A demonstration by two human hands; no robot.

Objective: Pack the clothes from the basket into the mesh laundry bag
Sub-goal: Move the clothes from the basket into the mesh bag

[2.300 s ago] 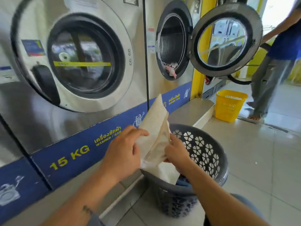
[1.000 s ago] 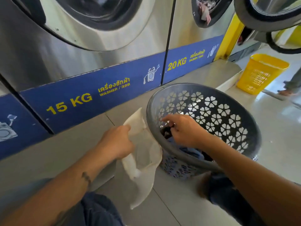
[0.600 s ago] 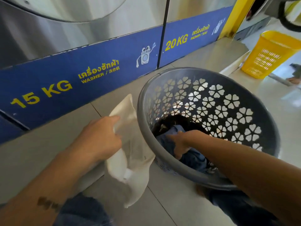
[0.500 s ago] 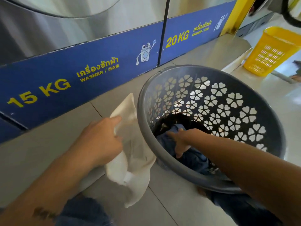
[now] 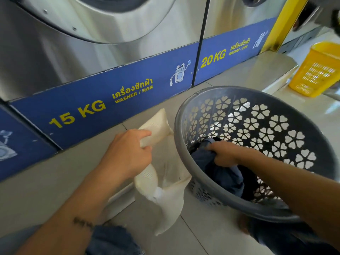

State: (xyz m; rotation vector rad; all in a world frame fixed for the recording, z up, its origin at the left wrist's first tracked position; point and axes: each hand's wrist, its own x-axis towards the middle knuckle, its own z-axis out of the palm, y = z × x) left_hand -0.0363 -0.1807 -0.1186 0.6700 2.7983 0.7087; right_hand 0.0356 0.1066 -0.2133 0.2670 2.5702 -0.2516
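A grey plastic basket (image 5: 276, 118) with flower-shaped holes stands tilted on the floor at the right. Dark blue clothes (image 5: 220, 173) lie at its bottom. My right hand (image 5: 224, 153) is inside the basket, closed around a fold of the dark blue cloth. To the left of the basket hangs the cream mesh laundry bag (image 5: 165, 181). My left hand (image 5: 127, 153) grips its upper edge, and the bag's lower end droops to the tiled floor.
Steel washers with blue 15 KG (image 5: 77, 113) and 20 KG (image 5: 213, 57) panels stand behind on a raised step (image 5: 257, 70). A yellow basket (image 5: 316, 69) sits at the far right. My knees in denim show at the bottom edge.
My right hand has closed on the dark blue cloth and lifted it a little inside the basket. My left hand still holds the mesh bag in the same place.
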